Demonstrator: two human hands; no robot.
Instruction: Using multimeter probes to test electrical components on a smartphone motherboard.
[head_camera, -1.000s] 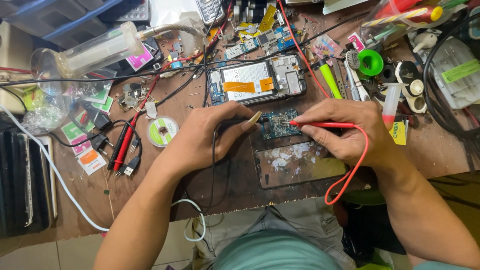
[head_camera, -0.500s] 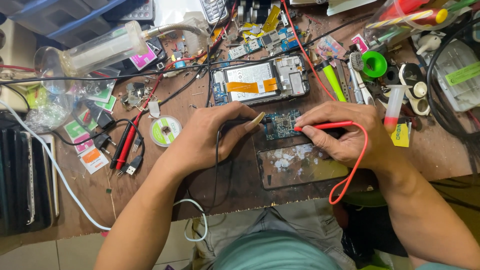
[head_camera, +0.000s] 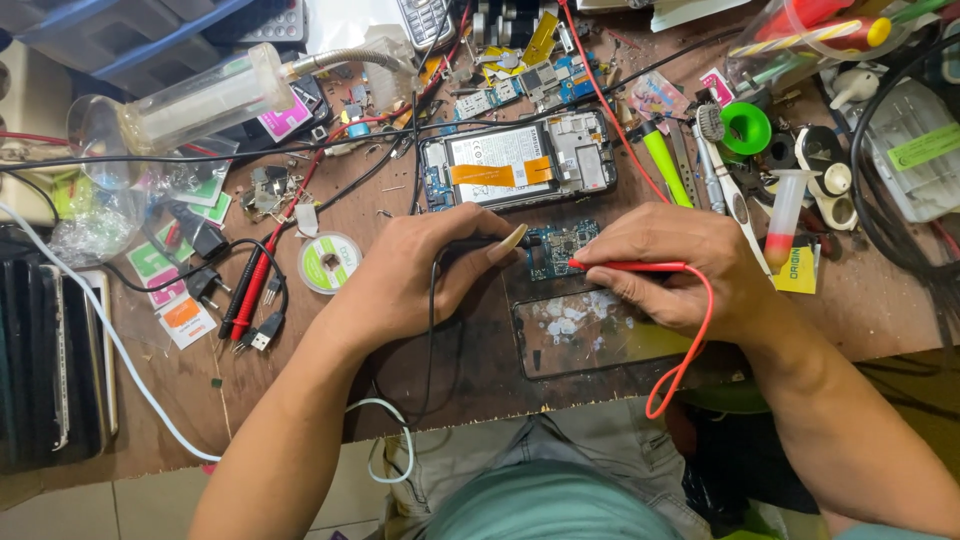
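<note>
A small blue circuit board (head_camera: 558, 247) lies on the brown workbench (head_camera: 480, 360) between my hands. My left hand (head_camera: 420, 272) grips a black test probe (head_camera: 492, 241) whose tip points at the board's left edge. My right hand (head_camera: 672, 265) pinches a red test probe (head_camera: 628, 266), its tip touching the board's right side; its red lead (head_camera: 690, 350) loops down over the bench edge. Just beyond the board lies an opened phone (head_camera: 520, 162) with its battery and an orange strip showing. A cracked glass panel (head_camera: 580, 335) sits just below the board.
A solder wick spool (head_camera: 331, 263) and red and black spare probes (head_camera: 255, 285) lie left. A green tape roll (head_camera: 746, 127), tweezers, a syringe tube (head_camera: 785, 215) and pens sit right. A clear tube with a metal hose (head_camera: 215, 95) is at back left. Loose phone parts litter the back.
Both hands keep their probes on the board; the view has shifted slightly and the red probe tip has edged a little along the board.
</note>
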